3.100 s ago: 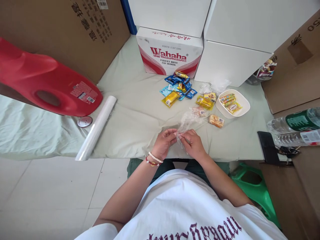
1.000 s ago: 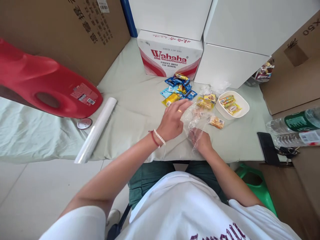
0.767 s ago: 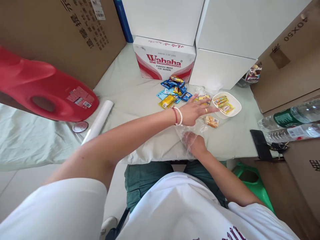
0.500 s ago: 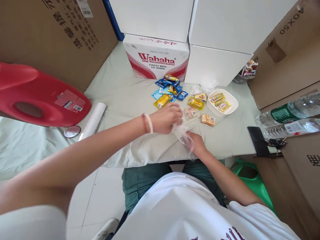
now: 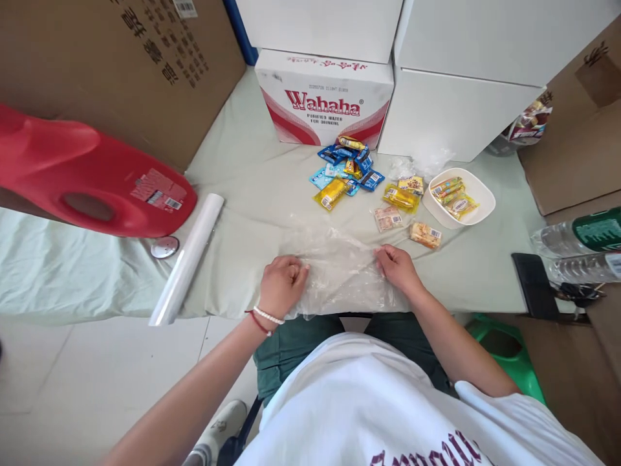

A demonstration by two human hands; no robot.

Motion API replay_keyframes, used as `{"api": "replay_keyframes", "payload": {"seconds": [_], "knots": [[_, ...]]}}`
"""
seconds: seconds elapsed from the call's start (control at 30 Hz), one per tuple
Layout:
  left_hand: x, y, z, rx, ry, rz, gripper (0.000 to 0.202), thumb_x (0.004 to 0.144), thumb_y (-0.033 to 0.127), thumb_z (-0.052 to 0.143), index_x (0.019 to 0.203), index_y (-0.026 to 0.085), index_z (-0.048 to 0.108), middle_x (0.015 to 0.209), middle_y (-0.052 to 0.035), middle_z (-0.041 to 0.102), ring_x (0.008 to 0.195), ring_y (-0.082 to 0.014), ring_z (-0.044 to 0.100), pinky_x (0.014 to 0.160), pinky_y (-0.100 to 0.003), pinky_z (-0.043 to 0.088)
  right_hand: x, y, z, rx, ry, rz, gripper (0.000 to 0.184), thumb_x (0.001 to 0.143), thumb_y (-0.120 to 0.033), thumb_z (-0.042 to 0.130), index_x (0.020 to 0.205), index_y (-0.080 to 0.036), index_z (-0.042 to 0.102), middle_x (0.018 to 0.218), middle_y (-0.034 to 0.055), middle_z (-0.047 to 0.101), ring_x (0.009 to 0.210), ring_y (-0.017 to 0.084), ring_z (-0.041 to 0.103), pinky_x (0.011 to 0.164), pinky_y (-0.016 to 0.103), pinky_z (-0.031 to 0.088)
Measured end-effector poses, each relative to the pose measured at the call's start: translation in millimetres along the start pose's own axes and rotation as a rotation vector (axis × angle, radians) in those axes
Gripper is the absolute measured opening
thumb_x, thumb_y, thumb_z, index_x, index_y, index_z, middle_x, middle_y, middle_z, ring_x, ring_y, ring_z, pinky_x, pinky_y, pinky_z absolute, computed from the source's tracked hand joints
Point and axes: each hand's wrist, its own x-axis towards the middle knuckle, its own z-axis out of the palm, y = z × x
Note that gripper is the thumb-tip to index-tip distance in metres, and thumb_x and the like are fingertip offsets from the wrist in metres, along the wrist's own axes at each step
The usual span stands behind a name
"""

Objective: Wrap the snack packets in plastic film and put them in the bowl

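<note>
1. The clear film (image 5: 342, 275) lay spread flat at the near edge of the tabletop (image 5: 252, 188), between both hands.
2. Left hand (image 5: 281, 283) was curled tight, pinching the film's left edge. Right hand (image 5: 396, 266) had its fingers closed on the right edge.
3. Just beyond sat loose snack packets (image 5: 347, 171) and a white bowl (image 5: 480, 189) holding more.
4. Well off left, a roll (image 5: 187, 259) lay beside a red jug (image 5: 72, 175).

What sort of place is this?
Probably a storeroom: cardboard cartons and a Wahaha water case crowd a cloth-covered table, where the left hand and right hand hold a clear plastic sheet near snack packets.
</note>
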Motion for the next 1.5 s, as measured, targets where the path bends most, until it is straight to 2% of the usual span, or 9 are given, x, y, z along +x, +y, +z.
{"api": "replay_keyframes", "payload": {"seconds": [0.17,0.4,0.63,0.73,0.87,1.0,1.13,1.3,1.5], "knots": [[0.5,4.5,20.1,0.296,0.075,0.115,0.029,0.096,0.029,0.05,0.106,0.014,0.073,0.142,-0.0226,0.064,0.13,-0.0331,0.061,0.107,-0.05,0.046,-5.4,12.0,-19.4,-0.019,0.105,0.044,0.04,0.096,-0.055,0.052,0.075,-0.022,0.06,0.06,-0.0021,0.057,0.05,0.014,0.047,0.054,0.027,0.039],[-12.2,1.4,20.7,0.381,-0.04,0.202,0.056,0.107,0.033,0.034,0.16,0.019,0.043,0.166,-0.0144,0.044,0.154,-0.0326,0.04,0.128,-0.064,0.01,-37.7,-16.6,-52.6,-0.246,0.41,-0.271,0.025,0.092,-0.042,0.064,0.105,-0.021,0.068,0.096,0.0044,0.063,0.074,0.017,0.057,0.072,0.032,0.05],[-14.5,2.5,22.7,0.368,-0.068,0.177,0.066,0.106,0.05,0.038,0.166,0.023,0.032,0.17,-0.0142,0.035,0.158,-0.0351,0.035,0.127,-0.07,0.0,-54.2,-66.6,-12.1,-0.309,-0.732,-0.548,0.024,0.098,-0.034,0.062,0.115,-0.024,0.074,0.132,0.0114,0.068,0.095,0.019,0.069,0.085,0.034,0.057],[-19.2,1.0,21.7,0.382,-0.07,0.168,0.07,0.105,0.052,0.038,0.167,0.022,0.027,0.17,-0.0158,0.034,0.158,-0.0365,0.035,0.126,-0.073,-0.002,-20.3,-59.0,-3.4,-0.237,-0.481,-0.379,0.029,0.094,-0.035,0.063,0.119,-0.023,0.073,0.128,0.0128,0.07,0.1,0.022,0.069,0.091,0.04,0.056],[-28.4,-2.1,19.4,0.391,-0.072,0.164,0.075,0.105,0.053,0.037,0.168,0.016,0.021,0.17,-0.019,0.033,0.157,-0.0375,0.035,0.126,-0.074,0.002,42.4,-47.4,-30.2,0.156,0.016,-0.046,0.035,0.089,-0.043,0.065,0.116,-0.021,0.068,0.089,0.0029,0.069,0.061,0.014,0.057,0.056,0.027,0.048],[-32.7,-4.8,18.9,0.382,-0.055,0.182,0.077,0.105,0.054,0.036,0.168,0.013,0.018,0.17,-0.0198,0.031,0.157,-0.036,0.035,0.127,-0.071,0.002,96.2,-61.0,-53.7,0.017,0.282,-0.195,0.02,0.086,-0.038,0.065,0.091,-0.02,0.069,0.08,0.0014,0.067,0.064,0.015,0.055,0.06,0.028,0.047],[-31.5,-5.3,17.7,0.38,-0.049,0.188,0.075,0.105,0.052,0.036,0.168,0.015,0.02,0.17,-0.0192,0.031,0.157,-0.0346,0.035,0.129,-0.068,0.0,140.0,-91.6,-31.2,-0.556,0.073,-0.601,0.026,0.091,-0.026,0.056,0.108,-0.019,0.075,0.108,0.0096,0.075,0.104,0.027,0.064,0.097,0.045,0.051],[-30.4,-3.6,16.3,0.4,-0.072,0.176,0.075,0.105,0.053,0.037,0.168,0.014,0.023,0.17,-0.0193,0.031,0.158,-0.0339,0.035,0.129,-0.067,-0.002,188.1,-114.5,32.9,-1.036,-0.354,-0.853,0.06,0.091,-0.018,0.058,0.152,-0.017,0.054,0.155,0.0144,0.054,0.153,0.036,0.031,0.125,0.059,0.022],[-32.1,-3.0,18.3,0.36,-0.07,0.14,0.076,0.105,0.054,0.038,0.168,0.015,0.022,0.17,-0.0192,0.03,0.159,-0.034,0.033,0.129,-0.068,-0.002,181.1,-125.2,35.1,-1.1,-0.202,-0.838,0.043,0.097,-0.028,0.059,0.137,-0.013,0.063,0.13,0.0184,0.065,0.148,0.039,0.035,0.123,0.066,0.017]]}}
